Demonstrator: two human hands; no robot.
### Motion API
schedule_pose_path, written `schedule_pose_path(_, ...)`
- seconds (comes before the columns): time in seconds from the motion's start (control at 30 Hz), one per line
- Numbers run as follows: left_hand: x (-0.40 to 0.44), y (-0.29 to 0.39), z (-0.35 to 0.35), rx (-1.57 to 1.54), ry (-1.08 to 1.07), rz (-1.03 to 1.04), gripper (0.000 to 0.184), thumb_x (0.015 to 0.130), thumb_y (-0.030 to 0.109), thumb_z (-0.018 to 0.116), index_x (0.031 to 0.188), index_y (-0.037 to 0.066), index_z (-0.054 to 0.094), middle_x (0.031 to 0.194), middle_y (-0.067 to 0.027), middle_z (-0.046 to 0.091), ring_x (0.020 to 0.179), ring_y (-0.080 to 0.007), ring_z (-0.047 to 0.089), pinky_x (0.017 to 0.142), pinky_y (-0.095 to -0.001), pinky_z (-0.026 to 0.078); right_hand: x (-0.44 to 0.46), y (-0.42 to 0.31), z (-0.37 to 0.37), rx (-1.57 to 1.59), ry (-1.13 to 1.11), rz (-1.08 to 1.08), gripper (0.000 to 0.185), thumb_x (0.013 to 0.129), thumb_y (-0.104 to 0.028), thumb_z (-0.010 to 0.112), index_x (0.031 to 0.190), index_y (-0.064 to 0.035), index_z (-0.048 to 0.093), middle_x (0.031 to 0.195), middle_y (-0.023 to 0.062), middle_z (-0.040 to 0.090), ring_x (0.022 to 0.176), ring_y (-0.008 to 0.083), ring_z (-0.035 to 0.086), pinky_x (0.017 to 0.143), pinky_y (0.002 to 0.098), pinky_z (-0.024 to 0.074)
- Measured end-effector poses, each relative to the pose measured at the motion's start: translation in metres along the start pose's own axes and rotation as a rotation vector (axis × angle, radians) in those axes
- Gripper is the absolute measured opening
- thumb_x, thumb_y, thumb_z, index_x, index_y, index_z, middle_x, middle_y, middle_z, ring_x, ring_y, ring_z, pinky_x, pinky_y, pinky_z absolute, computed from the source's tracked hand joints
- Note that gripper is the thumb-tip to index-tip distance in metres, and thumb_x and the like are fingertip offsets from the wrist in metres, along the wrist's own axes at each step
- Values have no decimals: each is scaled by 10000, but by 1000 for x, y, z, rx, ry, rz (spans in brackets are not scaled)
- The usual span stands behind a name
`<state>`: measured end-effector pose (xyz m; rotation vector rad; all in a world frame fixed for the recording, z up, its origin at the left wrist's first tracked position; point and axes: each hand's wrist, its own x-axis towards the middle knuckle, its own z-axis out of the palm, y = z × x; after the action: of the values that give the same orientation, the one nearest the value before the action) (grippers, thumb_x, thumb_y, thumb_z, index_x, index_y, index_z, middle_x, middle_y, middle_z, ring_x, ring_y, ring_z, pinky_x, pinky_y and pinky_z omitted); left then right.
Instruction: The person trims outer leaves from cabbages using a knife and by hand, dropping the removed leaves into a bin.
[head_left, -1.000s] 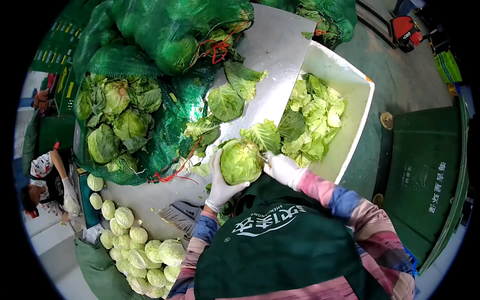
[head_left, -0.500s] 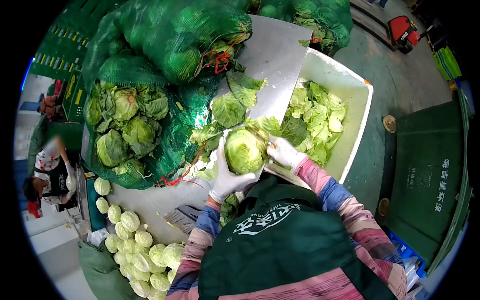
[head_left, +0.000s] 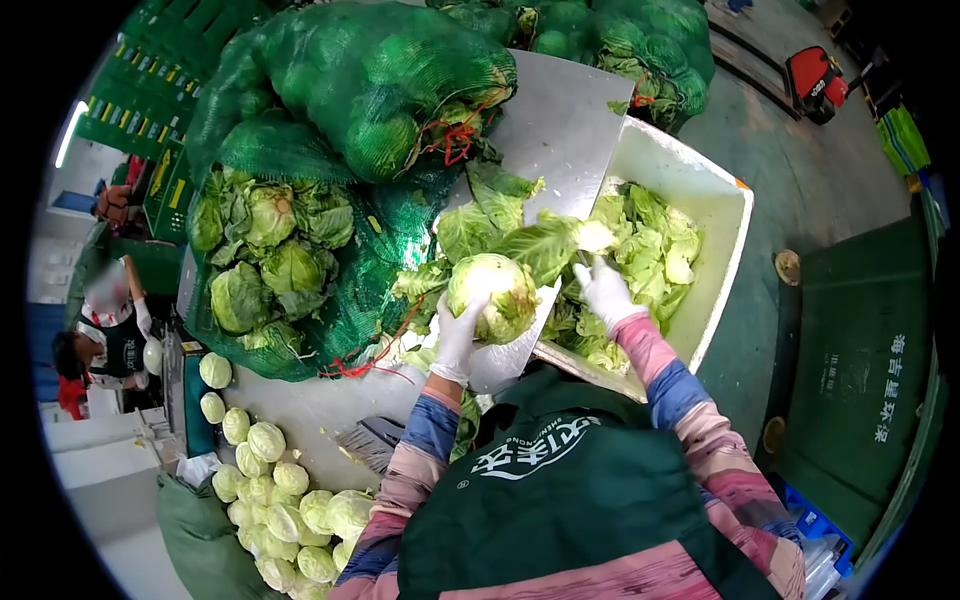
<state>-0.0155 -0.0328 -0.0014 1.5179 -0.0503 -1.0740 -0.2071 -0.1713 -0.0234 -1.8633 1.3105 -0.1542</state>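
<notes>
My left hand (head_left: 461,335), in a white glove, grips a pale green cabbage (head_left: 505,303) from its lower left side. The cabbage's pale cut end faces up. In the white-gloved right hand (head_left: 606,293), the fingers are closed; a thin grey sliver at the fingertips looks like a small knife (head_left: 583,259), mostly hidden. Just above this hand, a loose green leaf (head_left: 540,246) with a white stem end stretches between the cabbage and the white bin (head_left: 722,270). Trimmed leaves (head_left: 650,245) fill much of the bin.
Green net sacks of cabbages (head_left: 360,80) stand on the metal table (head_left: 560,110); an opened one shows untrimmed cabbages (head_left: 270,265). Trimmed cabbages (head_left: 285,500) are heaped lower left, near a brush (head_left: 370,440). A co-worker (head_left: 110,330) is at far left. A green wheeled bin (head_left: 850,370) stands right.
My right hand has moved right and slightly down, away from the cabbage. A leaf has come off and now spans towards the bin. The cabbage has tilted, showing its pale cut end.
</notes>
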Motion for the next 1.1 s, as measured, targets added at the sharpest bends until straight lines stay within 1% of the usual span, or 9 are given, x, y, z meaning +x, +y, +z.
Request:
schedule_pose_path(0.1,-10,0,9,-2,24,-55,893,729,247,804,1386,-28,265,1254,-172,491,1119,-245,534,920,-340,474,-26,-36,13,13,-30,-279,516,972,-380,398,1387,-74,410,799,222,662,728,385,645,695,463,506)
schedule_pose_path(0.33,10,-37,-10,234,10,217,881,695,283,833,1344,-72,354,1272,-174,483,1118,-238,531,929,-325,464,-2,-53,4,-146,-136,-258,553,979,-413,374,1436,-103,346,791,206,664,726,388,643,691,457,510)
schedule_pose_path(0.5,2,-35,-26,176,-110,189,890,716,230,823,1386,-35,301,1274,-162,481,1121,-221,524,948,-314,454,27,-31,-5,-91,-70,-165,426,897,-383,502,1245,-156,598,951,156,683,860,344,652,783,405,507)
schedule_pose_path(0.53,1,-34,-28,147,-109,183,894,720,217,821,1397,-17,287,1278,-161,477,1124,-223,523,941,-321,461,41,0,14,-81,-1,-306,384,877,-362,523,1190,-169,632,967,163,679,859,346,651,780,403,503)
schedule_pose_path(0.73,-29,-19,-26,-22,127,18,778,793,257,754,1386,40,301,1304,-156,459,1144,-269,532,867,-394,513,37,68,-24,-61,241,123,320,918,-344,541,1115,-119,654,910,173,694,810,329,672,731,413,518)
schedule_pose_path(0.87,-13,-2,-23,-129,87,-52,771,798,263,753,1381,6,317,1298,-172,477,1140,-280,536,898,-379,490,14,9,-30,110,112,9,379,939,-354,495,1210,-103,582,866,193,687,782,335,673,727,411,529)
schedule_pose_path(0.93,19,-10,-29,-92,-26,111,741,796,254,759,1353,-25,358,1254,-167,526,1127,-265,547,902,-363,483,1,-29,-2,-104,65,-361,348,956,-310,435,1200,-89,546,739,177,654,674,353,642,658,448,519)
schedule_pose_path(1.0,28,4,-15,357,-22,393,719,787,245,770,1330,-53,404,1219,-167,557,1117,-252,556,920,-324,465,-5,-43,4,-152,96,-439,402,954,-339,438,1231,-56,506,727,170,651,665,345,645,606,454,517)
schedule_pose_path(1.1,46,-4,-10,440,-29,336,816,731,337,806,1337,-58,426,1258,-217,524,1153,-286,524,991,-337,410,-11,-57,13,-346,24,-398,601,955,-433,448,1336,31,414,678,202,640,601,367,630,561,453,508)
